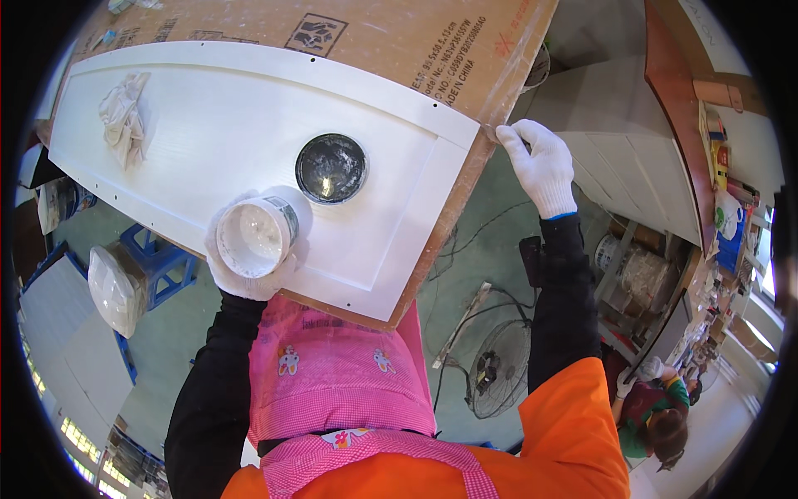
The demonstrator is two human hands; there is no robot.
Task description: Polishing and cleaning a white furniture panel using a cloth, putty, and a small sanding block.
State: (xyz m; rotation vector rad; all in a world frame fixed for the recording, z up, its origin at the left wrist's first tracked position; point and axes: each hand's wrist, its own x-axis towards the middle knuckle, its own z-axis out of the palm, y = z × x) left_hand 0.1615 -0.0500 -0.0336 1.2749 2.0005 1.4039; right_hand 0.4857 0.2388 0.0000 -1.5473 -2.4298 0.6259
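Observation:
My left hand [241, 281], in a white glove, is wrapped round a white tub [287, 218] with pale paste inside, held over the near edge of a white panel [216, 108]. At the panel's right corner, my white-gloved right hand [544, 170] is closed in a pinch. Something thin shows at its fingertips by the corner, too small to name. A black round lid [331, 169], smeared with white, lies on the panel to the right of the tub. Toward the panel's left end rests a crumpled pale cloth [125, 122].
Brown cardboard [233, 23] lies under the panel. A blue stool [158, 262] stands at left beside a plastic-wrapped bundle [115, 287]. On the floor at right are a fan [499, 370] and cables. Another person [661, 420] is at lower right, near cluttered shelves.

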